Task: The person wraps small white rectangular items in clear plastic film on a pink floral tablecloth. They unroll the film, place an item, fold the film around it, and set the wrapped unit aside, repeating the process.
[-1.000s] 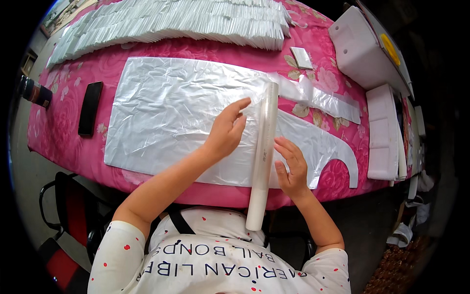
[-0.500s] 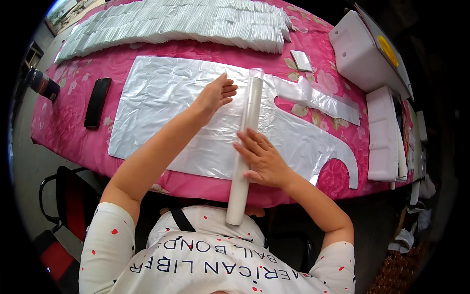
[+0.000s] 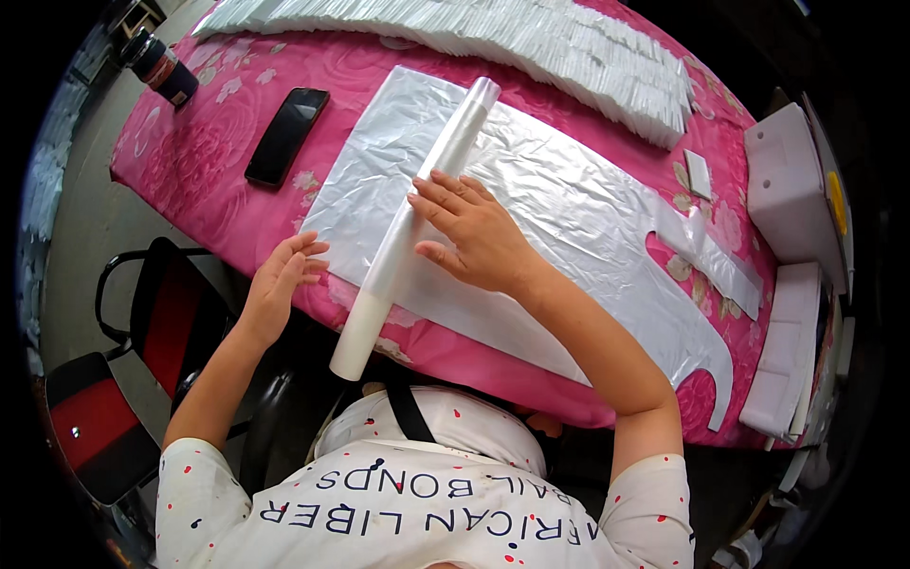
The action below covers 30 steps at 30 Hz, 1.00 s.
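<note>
A white plastic film apron (image 3: 569, 218) lies spread flat on the table, its neck and strap end to the right. Across its left part rests a long pale roller tube (image 3: 379, 275), whose near end juts over the table's front edge. My right hand (image 3: 469, 232) lies on the tube with fingers stretched out, palm down. Left of the tube, my left hand (image 3: 282, 284) hovers by the apron's near left corner, fingers apart and holding nothing.
Rows of folded white plastic packs (image 3: 493, 38) line the far side of the pink flowered tablecloth (image 3: 204, 142). A black phone (image 3: 287, 137) and a dark jar (image 3: 159, 68) stand left. On the right are a small white packet (image 3: 698, 174) and white foam boxes (image 3: 785, 351). Red-black chairs (image 3: 95, 427) sit lower left.
The tube has moved left across the apron under my right hand and now lies more slanted. My left hand has come back from the apron's middle to its near left corner. The view has shifted.
</note>
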Tool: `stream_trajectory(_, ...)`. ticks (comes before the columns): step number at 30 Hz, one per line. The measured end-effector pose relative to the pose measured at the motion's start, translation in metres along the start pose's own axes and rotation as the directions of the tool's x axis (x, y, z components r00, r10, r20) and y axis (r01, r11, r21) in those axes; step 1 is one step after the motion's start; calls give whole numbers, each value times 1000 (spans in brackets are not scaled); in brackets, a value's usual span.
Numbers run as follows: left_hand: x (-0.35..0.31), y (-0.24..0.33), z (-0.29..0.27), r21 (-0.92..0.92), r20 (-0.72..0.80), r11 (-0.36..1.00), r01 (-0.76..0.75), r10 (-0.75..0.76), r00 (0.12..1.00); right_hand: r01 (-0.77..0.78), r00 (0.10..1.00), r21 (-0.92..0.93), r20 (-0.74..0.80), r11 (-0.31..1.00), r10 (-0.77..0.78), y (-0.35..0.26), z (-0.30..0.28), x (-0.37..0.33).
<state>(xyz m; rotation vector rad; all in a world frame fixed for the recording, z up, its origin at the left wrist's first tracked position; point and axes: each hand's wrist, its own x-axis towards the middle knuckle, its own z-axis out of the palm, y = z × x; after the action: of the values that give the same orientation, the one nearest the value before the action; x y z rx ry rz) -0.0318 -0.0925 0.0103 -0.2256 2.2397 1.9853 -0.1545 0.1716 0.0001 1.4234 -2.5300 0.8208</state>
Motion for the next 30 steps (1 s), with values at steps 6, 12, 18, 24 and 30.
stream_trajectory(6,-37,12,10,596,5,798,-86,104,995,-7,997,-51,81,999,11,-17,57,82)
stream_trajectory(12,-29,-1,14,793,-141,607,53,98,985,-396,878,-23,-305,918,370,-44,103,114)
stream_trajectory(18,-32,13,21,-158,208,949,272,-237,949,-209,581,816,-340,539,740,-39,92,97)
stream_trajectory(24,-37,28,53,-615,756,353,705,12,654,246,712,872,132,-422,689,-44,9,57)
stream_trajectory(30,-28,27,81,-178,622,844,506,-302,722,54,563,996,23,-65,826,-50,-28,12)
